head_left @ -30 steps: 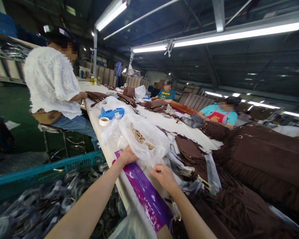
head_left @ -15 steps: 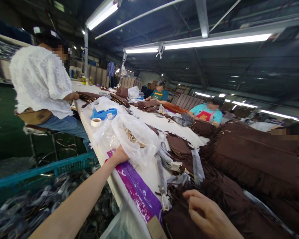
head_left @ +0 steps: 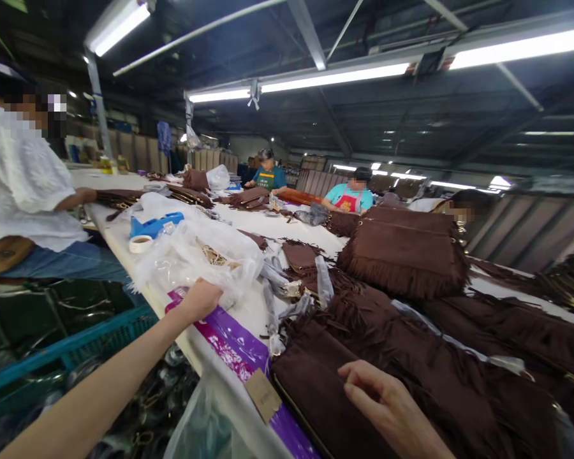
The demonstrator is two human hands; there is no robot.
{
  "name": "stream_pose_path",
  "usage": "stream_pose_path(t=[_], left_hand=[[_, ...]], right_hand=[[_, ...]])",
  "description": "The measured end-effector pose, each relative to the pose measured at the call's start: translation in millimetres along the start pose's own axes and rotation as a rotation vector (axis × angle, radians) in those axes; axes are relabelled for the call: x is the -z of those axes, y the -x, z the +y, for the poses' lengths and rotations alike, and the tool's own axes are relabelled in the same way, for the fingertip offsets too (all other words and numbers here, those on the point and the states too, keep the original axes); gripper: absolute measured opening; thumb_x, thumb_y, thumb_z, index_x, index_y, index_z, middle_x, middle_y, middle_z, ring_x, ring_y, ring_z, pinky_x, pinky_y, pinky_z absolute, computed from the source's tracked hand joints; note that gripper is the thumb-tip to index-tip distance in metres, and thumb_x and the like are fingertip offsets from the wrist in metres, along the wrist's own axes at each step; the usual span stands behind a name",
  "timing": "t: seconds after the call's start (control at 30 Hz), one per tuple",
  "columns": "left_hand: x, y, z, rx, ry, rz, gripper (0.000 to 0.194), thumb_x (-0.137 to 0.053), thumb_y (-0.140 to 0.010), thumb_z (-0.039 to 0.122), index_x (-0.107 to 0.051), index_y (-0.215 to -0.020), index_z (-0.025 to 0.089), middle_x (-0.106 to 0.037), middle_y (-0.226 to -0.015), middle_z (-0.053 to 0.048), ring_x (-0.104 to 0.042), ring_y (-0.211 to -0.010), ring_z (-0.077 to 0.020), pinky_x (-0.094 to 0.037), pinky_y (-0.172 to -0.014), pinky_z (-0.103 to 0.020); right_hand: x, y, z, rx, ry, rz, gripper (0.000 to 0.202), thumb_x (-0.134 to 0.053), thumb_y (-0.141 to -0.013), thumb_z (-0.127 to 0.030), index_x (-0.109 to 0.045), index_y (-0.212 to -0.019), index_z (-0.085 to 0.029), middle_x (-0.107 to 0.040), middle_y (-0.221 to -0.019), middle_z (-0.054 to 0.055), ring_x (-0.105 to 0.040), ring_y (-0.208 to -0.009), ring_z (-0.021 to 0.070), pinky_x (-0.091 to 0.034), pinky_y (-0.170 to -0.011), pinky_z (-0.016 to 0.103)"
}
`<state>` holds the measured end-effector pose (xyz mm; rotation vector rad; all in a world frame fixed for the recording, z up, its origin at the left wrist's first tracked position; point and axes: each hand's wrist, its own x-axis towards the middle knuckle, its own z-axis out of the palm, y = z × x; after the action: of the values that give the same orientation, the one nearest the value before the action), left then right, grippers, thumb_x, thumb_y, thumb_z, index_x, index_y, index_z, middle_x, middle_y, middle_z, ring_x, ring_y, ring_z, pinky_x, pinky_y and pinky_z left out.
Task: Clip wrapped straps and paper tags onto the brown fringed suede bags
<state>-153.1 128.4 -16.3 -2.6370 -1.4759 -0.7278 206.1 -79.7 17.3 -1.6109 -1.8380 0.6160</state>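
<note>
We see the brown zipped bag (head_left: 310, 376) on the worktop (head_left: 296, 224), below our right hand (head_left: 387, 405), whose grip is half wide, thumb and forefinger apart. Just left of this bag lies the purple printed strip (head_left: 234, 338). Farther left and beyond it, our left hand (head_left: 203, 299) is at the translucent plastic bag (head_left: 242, 255); its grip looks narrow, but the fingertips are hidden, so we cannot tell if it holds.

Bags (head_left: 310, 376) are dk brn, sheet (head_left: 236, 335) purple/magenta w/ wht marks, crate (head_left: 103, 338) teal.
</note>
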Motion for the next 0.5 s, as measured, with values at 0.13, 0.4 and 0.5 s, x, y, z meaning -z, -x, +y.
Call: stream_pose_path(t=[0.13,0.4,0.5], left_hand=[[9.2,12,35,-0.074,-0.056,-0.077,0.026,-0.045,-0.084,0.012,-0.069,-0.092,0.015,-0.071,-0.096,-0.013,-0.064,-0.096,-0.0264,-0.046,-0.093,-0.04],[34.9,46,109,0.044,0.469,-0.056,0.026,-0.046,-0.089,0.025,-0.071,-0.086,0.018,-0.071,-0.088,-0.006,-0.063,-0.087,-0.0214,-0.045,-0.081,-0.032],[26.5,64,143,0.221,1.036,-0.276,0.028,-0.055,-0.084,0.037,-0.07,-0.1,0.02,-0.073,-0.096,-0.006,-0.064,-0.076,-0.0174,-0.044,-0.064,-0.026]], right_hand=[[-16,-17,-5,0.1,0.13,-0.004,0.016,-0.042,-0.074,-0.032,-0.047,-0.061,-0.024,-0.06,-0.071,0.002,-0.057,-0.066,0.0202,-0.04,-0.062,0.029],[18,-6,-11,0.062,-0.037,-0.066,0.023,-0.047,-0.08,-0.039,-0.058,-0.067,-0.023,-0.061,-0.073,0.002,-0.058,-0.071,0.0218,-0.042,-0.06,0.026],[25,13,-9,0.048,-0.116,-0.051,0.027,-0.052,-0.083,-0.043,-0.058,-0.066,-0.023,-0.065,-0.081,0.004,-0.06,-0.076,0.0228,-0.046,-0.061,0.025]])
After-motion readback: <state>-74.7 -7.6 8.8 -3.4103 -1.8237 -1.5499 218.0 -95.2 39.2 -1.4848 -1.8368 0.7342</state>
